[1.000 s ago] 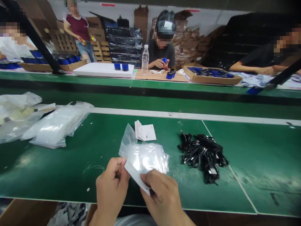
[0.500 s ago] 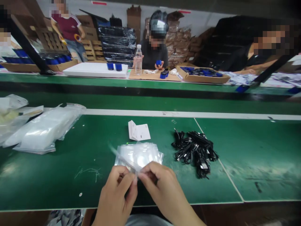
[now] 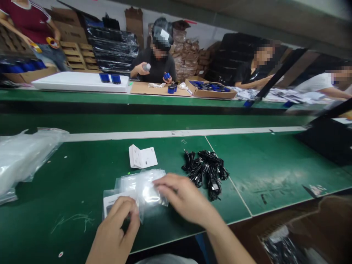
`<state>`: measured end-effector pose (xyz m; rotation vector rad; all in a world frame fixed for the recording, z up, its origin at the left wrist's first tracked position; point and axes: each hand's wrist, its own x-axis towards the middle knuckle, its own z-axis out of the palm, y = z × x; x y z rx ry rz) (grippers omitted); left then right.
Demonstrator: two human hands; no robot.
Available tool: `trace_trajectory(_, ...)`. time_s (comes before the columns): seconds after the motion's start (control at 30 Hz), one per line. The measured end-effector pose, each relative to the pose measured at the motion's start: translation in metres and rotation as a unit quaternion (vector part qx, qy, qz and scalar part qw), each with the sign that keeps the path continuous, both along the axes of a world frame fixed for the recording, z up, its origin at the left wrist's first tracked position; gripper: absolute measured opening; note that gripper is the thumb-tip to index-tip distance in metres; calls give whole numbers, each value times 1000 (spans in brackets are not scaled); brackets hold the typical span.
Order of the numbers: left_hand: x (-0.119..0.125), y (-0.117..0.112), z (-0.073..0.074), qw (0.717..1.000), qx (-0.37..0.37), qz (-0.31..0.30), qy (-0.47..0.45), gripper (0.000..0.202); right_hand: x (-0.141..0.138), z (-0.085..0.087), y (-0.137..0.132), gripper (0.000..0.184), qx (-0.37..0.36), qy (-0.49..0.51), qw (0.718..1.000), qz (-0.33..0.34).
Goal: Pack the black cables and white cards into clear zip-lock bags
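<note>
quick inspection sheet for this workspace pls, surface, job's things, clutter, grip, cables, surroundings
Surface: green table, scratched and spotted
Job's things: pile of transparent bags; bag with a white insert at its near left, partly hidden
Clutter: folded white papers behind the pile; bulky plastic packs at far left
Grip: left hand at the bag with the insert, right hand at the pile; pinching unclear
Cables: black, bundled, heaped right of the pile
Surroundings: people opposite; cardboard tray of blue items
</note>
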<state>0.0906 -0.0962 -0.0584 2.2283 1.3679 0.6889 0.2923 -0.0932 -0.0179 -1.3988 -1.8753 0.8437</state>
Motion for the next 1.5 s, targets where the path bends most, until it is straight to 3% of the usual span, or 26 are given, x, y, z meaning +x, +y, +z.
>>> trace_trajectory(0.03,0,2,-2,1000,-21,3,-2,17,18,6,3,34,43,-70,996,-44)
trace_trajectory(0.1,1,6,-5,999,-46,10,-10,21,51,12,11,43,97,-250,957,-111)
trace_trajectory(0.17,2,9,-8,999,-48,13,-15,23,76,12,20,39,105,-326,935,-97)
trace_trajectory(0.23,3,10,-9,999,-47,18,-16,23,92,9,28,30,102,-327,937,-70)
trace_trajectory(0.37,6,10,-7,998,-54,27,-26,25,106,1,36,19,101,-252,961,-54)
trace_trajectory(0.5,9,8,-2,996,-67,48,-43,27,105,-4,35,15,103,-125,980,-116)
trace_trajectory(0.6,9,7,0,995,-80,42,-47,27,86,-9,30,16,74,14,983,-170)
trace_trajectory(0.7,8,8,1,994,-91,33,-41,25,52,-14,21,29,22,126,975,-182)
trace_trajectory(0.77,8,8,1,994,-95,31,-42,25,26,-16,11,38,-45,172,974,-143)
trace_trajectory(0.87,7,9,1,994,-88,29,-49,23,-7,-18,-6,37,-172,206,963,7)
trace_trajectory(0.93,6,7,0,995,-84,25,-48,21,-22,-18,-15,33,-157,149,975,52)
trace_trajectory(1.07,5,-2,-2,997,-18,71,-39,19,-39,-17,-22,26,-92,43,994,43)
trace_trajectory(1.17,4,-12,-6,996,69,58,-27,12,-40,-16,-21,26,-96,19,994,49)
trace_trajectory(1.27,5,-20,-8,994,96,44,-15,10,-32,-11,-18,19,-109,11,990,84)
trace_trajectory(1.4,7,-23,-5,994,75,62,-45,12,-15,-8,-12,35,-162,99,965,179)
trace_trajectory(1.5,11,-24,-4,995,69,55,-52,12,-13,-15,-8,25,-280,231,908,211)
